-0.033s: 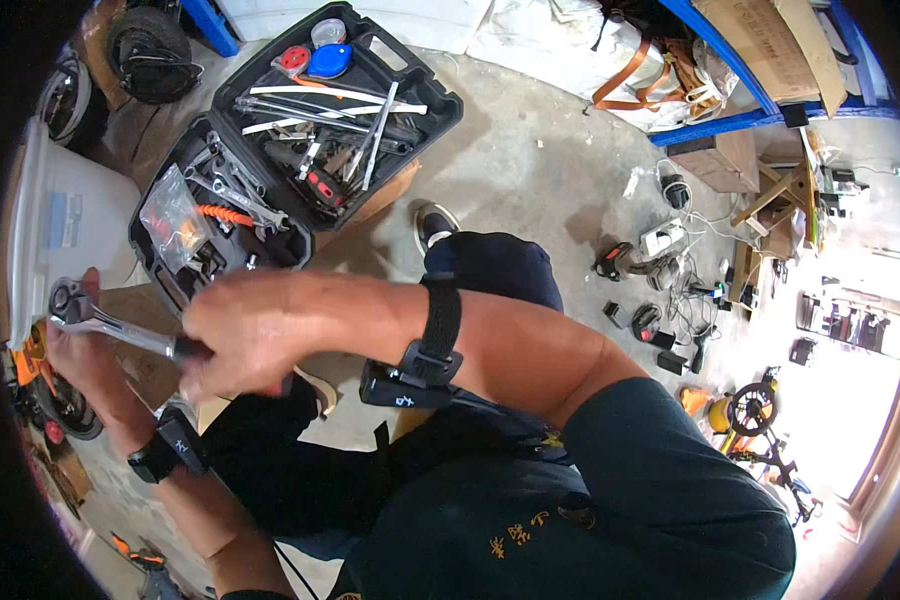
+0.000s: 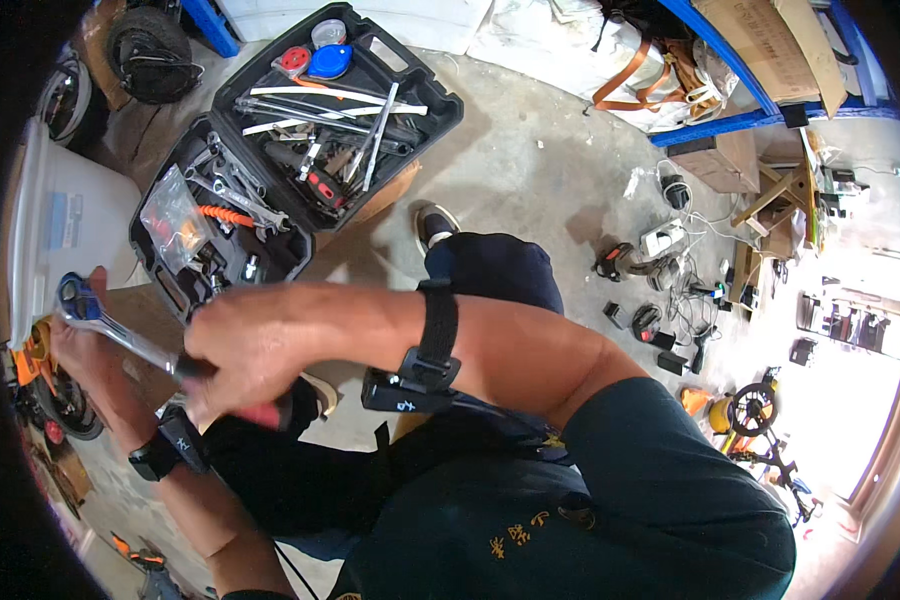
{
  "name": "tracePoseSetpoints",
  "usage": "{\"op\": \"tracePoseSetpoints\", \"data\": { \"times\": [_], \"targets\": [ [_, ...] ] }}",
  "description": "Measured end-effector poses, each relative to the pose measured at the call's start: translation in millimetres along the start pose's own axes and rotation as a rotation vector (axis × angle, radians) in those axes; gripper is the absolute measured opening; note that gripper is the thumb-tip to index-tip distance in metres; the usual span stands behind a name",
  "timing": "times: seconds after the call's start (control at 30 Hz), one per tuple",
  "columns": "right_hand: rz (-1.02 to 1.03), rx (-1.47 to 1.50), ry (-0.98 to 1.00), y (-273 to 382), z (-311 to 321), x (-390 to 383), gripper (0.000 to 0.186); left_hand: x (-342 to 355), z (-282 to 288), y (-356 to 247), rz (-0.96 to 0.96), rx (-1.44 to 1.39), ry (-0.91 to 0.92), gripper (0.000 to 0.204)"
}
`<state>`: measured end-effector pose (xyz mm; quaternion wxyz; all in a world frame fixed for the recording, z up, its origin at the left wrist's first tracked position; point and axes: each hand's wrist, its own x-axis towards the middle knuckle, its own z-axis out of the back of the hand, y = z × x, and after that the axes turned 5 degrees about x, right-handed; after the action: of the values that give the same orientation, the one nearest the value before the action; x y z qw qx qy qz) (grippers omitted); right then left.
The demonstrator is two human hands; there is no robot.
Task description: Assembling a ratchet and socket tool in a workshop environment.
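My right hand [image 2: 245,345] is closed around the dark grip of a ratchet wrench [image 2: 130,338], and a blurred red end shows below the fist. The wrench's shiny head points up and left. At that head my left hand [image 2: 85,350] has its fingers wrapped behind and around it; what lies under them is hidden. Beyond my hands a black tool case [image 2: 450,110] lies spread open. Its near half holds several combination wrenches [image 2: 232,190], a clear plastic bag [image 2: 175,215] and an orange coiled piece [image 2: 226,215].
A white storage bin [image 2: 90,215] stands at the left, with a cardboard box [image 2: 140,305] beside my hands. Black wheels [image 2: 148,45] sit at the far left. Cables and a power strip [image 2: 662,238] lie on the floor to the right, near a blue shelf frame [image 2: 715,130].
The wrench head has shifted slightly right and up, and my right hand has dropped a little on the grip side. The red end below it shows more. My left hand stays at the head.
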<state>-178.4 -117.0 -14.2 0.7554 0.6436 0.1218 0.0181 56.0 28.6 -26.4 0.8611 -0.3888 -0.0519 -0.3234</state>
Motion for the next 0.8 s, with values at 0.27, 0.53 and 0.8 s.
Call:
{"op": "tracePoseSetpoints", "data": {
  "times": [0.27, 0.53, 0.8],
  "targets": [
    [0.293, 0.403, 0.057, -1.4, -31.6, 7.9, 0.041, -25.5, -28.7, -58.2, -0.027, 0.101, 0.405, 0.022],
    [0.263, 0.624, 0.031, -3.9, -9.3, 8.4, 0.036, -66.6, -50.6, -132.0, -0.356, -0.045, 0.567, 0.017],
    [0.412, 0.484, -0.479, -11.6, 18.3, -9.5, 0.04, -75.9, -46.7, -147.9, -0.447, -0.091, 0.57, 0.023]
  ]
}}
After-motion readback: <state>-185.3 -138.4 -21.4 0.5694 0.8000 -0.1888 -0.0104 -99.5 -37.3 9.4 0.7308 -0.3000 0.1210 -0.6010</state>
